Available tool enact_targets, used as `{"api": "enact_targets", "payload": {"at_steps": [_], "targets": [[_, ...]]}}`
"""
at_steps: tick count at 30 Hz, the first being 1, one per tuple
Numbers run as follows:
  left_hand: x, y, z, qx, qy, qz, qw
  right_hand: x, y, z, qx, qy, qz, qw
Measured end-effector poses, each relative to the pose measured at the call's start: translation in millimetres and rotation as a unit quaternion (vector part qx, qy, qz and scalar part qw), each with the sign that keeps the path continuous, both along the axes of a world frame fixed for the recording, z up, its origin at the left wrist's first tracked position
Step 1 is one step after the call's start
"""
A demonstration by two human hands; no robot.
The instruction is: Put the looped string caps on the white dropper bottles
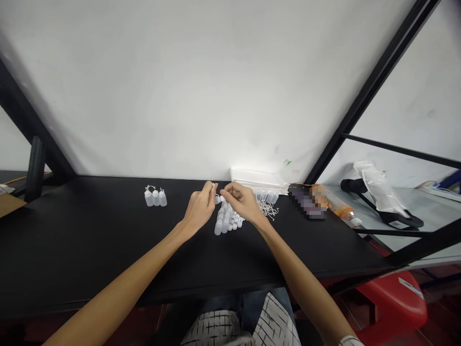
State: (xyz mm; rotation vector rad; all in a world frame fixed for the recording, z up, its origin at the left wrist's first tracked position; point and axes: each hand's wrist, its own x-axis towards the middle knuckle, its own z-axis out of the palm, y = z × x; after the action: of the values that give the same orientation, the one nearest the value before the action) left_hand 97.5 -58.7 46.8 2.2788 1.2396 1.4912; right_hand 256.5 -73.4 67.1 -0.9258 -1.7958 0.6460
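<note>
Two hands met over the far end of the bottle cluster (225,224), a group of small translucent bottles on the black table (108,235) whose long axis ran away from the person, toward the gap between the fingertips. The left hand (200,206) stood left of the cluster, thumb and fingers drawn narrow; whether they pinched anything could not be told. The right hand (244,203) came in from the cluster's right, also narrow at the tips, and was the nearer of the two, its fingers overlapping the cluster's far end in this view. A small white piece (218,198) showed beside the right fingertips, at that same far end; whether it was gripped or merely behind them was unclear. Loose white caps (235,224) lay just beside the cluster on its right, with thin white tubes (268,209) farther right, while three bottles with tube-like tops (156,198) stood well apart on its left.
</note>
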Motion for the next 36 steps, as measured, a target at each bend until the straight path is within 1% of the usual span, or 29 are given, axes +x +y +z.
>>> {"api": "enact_targets", "payload": {"at_steps": [3, 8, 11, 14, 17, 19, 21, 23, 26, 31, 34, 36], "targets": [[-1, 0, 1.8, 0.004, -0.003, 0.001, 1.0, -1, -2, 1.7, -0.032, 0.033, 0.039, 0.998], [-2, -2, 8.0, -0.008, -0.02, -0.017, 1.0, 4, -5, 8.2, -0.074, 0.033, 0.075, 0.994], [-1, -3, 8.5, -0.002, -0.021, -0.023, 1.0, 5, -5, 6.5, -0.085, 0.02, 0.063, 0.994], [-1, -4, 6.9, -0.001, -0.014, -0.025, 1.0, 1, -3, 1.7, -0.076, 0.005, 0.023, 0.997], [-1, -3, 6.6, -0.002, -0.011, -0.019, 1.0, -1, -3, 1.3, -0.067, 0.026, -0.004, 0.997], [-2, -2, 7.8, 0.002, -0.01, -0.015, 1.0, -1, -4, 5.0, -0.075, 0.063, 0.013, 0.995], [-3, -1, 9.6, 0.005, -0.012, -0.013, 1.0, 2, -6, 10.4, -0.086, 0.088, 0.049, 0.991], [-3, -1, 10.9, 0.006, -0.016, -0.01, 1.0, 4, -7, 15.0, -0.091, 0.086, 0.08, 0.989], [-4, -1, 11.1, 0.005, -0.017, -0.006, 1.0, 4, -8, 17.2, -0.108, 0.083, 0.097, 0.986], [-5, 0, 8.6, 0.007, -0.009, -0.004, 1.0, 1, -6, 10.7, -0.119, 0.071, 0.082, 0.987], [-5, -1, 7.3, 0.017, -0.008, 0.0, 1.0, -1, -6, 6.4, -0.094, 0.026, 0.057, 0.994], [-3, -2, 7.1, 0.019, -0.014, 0.01, 1.0, -2, -6, 5.2, -0.065, -0.021, 0.029, 0.997]]}}
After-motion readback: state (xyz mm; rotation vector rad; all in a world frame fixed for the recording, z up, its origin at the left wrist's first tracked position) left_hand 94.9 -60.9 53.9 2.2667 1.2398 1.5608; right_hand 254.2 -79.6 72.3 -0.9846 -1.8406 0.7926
